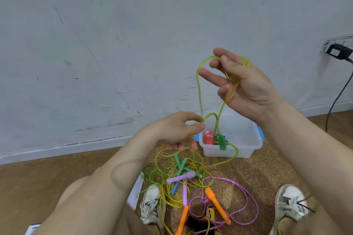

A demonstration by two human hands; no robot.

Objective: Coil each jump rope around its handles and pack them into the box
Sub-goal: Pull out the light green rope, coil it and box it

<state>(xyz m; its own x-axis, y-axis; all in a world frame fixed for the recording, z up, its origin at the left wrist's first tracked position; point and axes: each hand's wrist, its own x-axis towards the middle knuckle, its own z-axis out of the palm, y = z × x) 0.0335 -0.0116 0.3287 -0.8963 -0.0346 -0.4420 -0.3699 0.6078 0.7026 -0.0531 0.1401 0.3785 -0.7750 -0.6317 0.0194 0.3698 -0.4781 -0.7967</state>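
A yellow-green jump rope (198, 89) loops up from the floor. My right hand (242, 86) is raised in front of the wall with the rope wound around its fingers, several strands crossing the palm. Lower and to the left, my left hand (177, 131) pinches the same rope between thumb and forefinger. The translucent plastic box (242, 145) with blue clips stands on the floor by the wall. Inside it lie a coiled red rope (208, 138) and a coiled green rope (221, 141). The yellow-green rope drapes over the box's front rim.
Between my shoes (290, 202) lies a tangle of ropes on a brown mat: green handles (180, 165), a lilac handle (181, 177), orange handles (216, 203) with a pink braided rope (246, 196). A white lid or board (136, 191) lies at left. A black cable (340, 93) hangs at right.
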